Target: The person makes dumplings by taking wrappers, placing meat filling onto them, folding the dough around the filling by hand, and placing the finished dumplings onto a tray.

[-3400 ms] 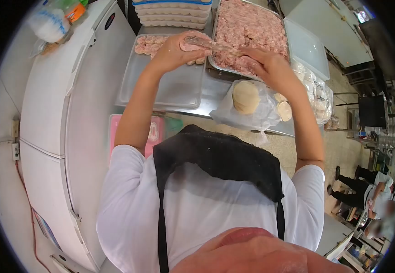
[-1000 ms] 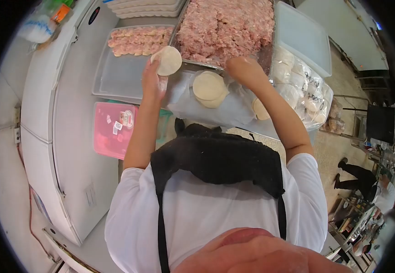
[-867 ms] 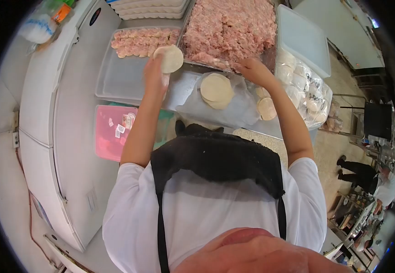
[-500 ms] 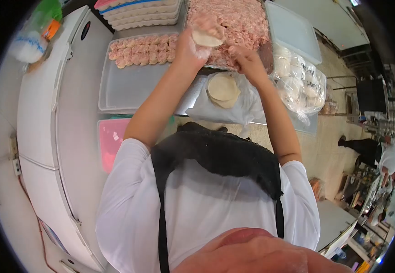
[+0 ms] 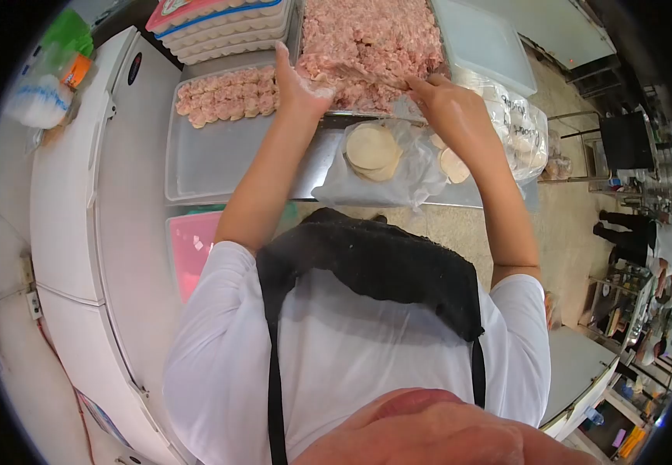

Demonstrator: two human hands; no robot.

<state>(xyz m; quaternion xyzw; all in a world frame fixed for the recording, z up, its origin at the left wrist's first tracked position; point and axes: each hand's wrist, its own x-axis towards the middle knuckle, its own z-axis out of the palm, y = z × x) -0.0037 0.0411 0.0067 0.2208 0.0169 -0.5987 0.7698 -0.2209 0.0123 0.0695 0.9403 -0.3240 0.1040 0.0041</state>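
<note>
My left hand (image 5: 303, 91), whitened with flour, is at the near left edge of the meat tray with its thumb up. Meat covers its fingers, and the round dough wrapper it held a moment ago is hidden. My right hand (image 5: 446, 99) is closed, with what looks like a thin, meat-smeared spatula (image 5: 386, 77) reaching from it toward my left hand. Behind both hands lies the pink minced meat filling (image 5: 374, 35). A stack of round dough wrappers (image 5: 372, 147) rests on plastic nearer me. More wrappers (image 5: 453, 165) lie partly under my right forearm.
Filled dumplings (image 5: 227, 94) stand in rows in a shallow tray (image 5: 212, 167) at left. Stacked dumpling trays (image 5: 223, 31) are behind it. Bagged wrappers (image 5: 525, 139) and a clear lid (image 5: 487, 43) are at right. A white fridge (image 5: 130, 194) borders the left; another person (image 5: 665, 244) stands far right.
My right hand has risen out of the meat and swung right, with the thin tool now showing. My left hand has shifted left, and its wrapper is out of sight. More wrappers show at right.
</note>
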